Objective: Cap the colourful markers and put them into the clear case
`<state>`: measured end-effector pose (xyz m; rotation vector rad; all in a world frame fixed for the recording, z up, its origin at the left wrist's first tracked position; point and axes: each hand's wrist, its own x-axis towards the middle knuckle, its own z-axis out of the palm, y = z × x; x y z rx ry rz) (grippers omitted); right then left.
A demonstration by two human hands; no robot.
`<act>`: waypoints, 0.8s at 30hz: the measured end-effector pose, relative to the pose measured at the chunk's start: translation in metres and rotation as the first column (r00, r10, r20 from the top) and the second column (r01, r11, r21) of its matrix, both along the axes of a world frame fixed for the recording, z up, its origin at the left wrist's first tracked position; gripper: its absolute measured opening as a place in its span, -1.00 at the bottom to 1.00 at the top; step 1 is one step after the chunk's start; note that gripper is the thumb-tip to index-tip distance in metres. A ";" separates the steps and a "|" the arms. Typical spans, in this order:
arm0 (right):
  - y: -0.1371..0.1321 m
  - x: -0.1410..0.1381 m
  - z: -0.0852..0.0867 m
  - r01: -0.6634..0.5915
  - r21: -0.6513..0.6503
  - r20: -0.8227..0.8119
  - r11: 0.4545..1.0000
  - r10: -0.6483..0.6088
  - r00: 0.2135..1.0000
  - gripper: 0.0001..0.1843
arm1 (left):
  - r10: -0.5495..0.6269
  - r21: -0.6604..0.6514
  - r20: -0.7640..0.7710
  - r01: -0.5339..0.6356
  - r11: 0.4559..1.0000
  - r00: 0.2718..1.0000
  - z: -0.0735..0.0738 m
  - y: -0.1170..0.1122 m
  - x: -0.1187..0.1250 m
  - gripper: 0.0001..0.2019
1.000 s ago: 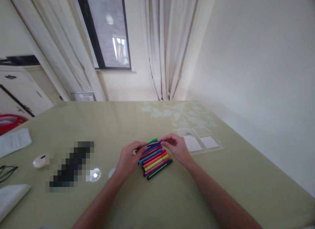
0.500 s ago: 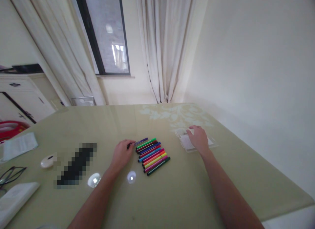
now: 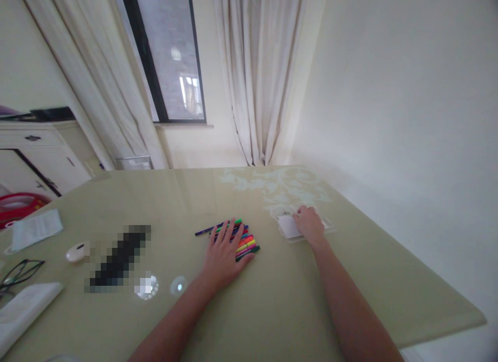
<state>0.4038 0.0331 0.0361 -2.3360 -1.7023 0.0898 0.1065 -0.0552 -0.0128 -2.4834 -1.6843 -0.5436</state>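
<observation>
Several coloured felt-tip pens (image 3: 246, 244) lie side by side in a slanted row at the middle of the table. My left hand (image 3: 223, 253) rests flat over them with its fingers spread, hiding much of the row. A dark purple pen (image 3: 204, 231) sticks out on the far left side, at a slight angle to the others. To the right, my right hand (image 3: 310, 226) is closed at a flat clear plastic case (image 3: 275, 215) with a white card (image 3: 288, 227) in it. Its curled fingers are on the case, and they cover part of the card.
On the left lie a blurred dark object (image 3: 122, 258), a round white object (image 3: 77, 253), glasses (image 3: 23, 274), a pale blue cloth-like piece (image 3: 37, 230) and a white box-like object (image 3: 29, 310). A wall (image 3: 408, 144) borders the table's right side.
My left hand has left the dark pen's end, moved right and spread flat over the row. The dark pen now juts out further left. My right hand's fingers have curled in at the case.
</observation>
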 end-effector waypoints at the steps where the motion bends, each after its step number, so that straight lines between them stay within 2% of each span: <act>1: 0.001 -0.001 -0.001 -0.008 -0.002 -0.014 1.000 0.008 1.000 -0.69 | 0.038 -0.018 -0.007 -0.038 0.999 0.999 0.000 0.004 -0.004 -0.18; 4: 0.003 -0.007 -0.004 -0.051 0.000 -0.038 0.999 0.051 0.998 -0.71 | 0.109 -0.068 -0.026 -0.111 0.992 0.994 0.002 0.012 -0.019 -0.18; 11: 0.002 -0.033 -0.010 -0.214 0.062 -0.081 0.975 0.219 0.972 -0.73 | 0.169 -0.143 -0.072 -0.178 0.974 0.983 0.009 0.031 -0.045 -0.16; 16: -0.006 -0.056 -0.009 -0.294 0.081 -0.102 0.952 0.301 0.948 -0.69 | 0.204 -0.176 -0.090 -0.217 0.960 0.975 0.010 0.047 -0.060 -0.11; 21: -0.013 -0.070 -0.006 -0.344 0.084 -0.130 0.935 0.353 0.927 -0.66 | 0.195 -0.093 -0.027 -0.196 0.976 0.981 0.009 0.044 -0.062 -0.13; 24: -0.014 -0.072 -0.006 -0.361 0.090 -0.144 0.928 0.370 0.918 -0.67 | 0.106 0.023 0.053 -0.107 0.994 0.993 0.013 0.037 -0.061 -0.25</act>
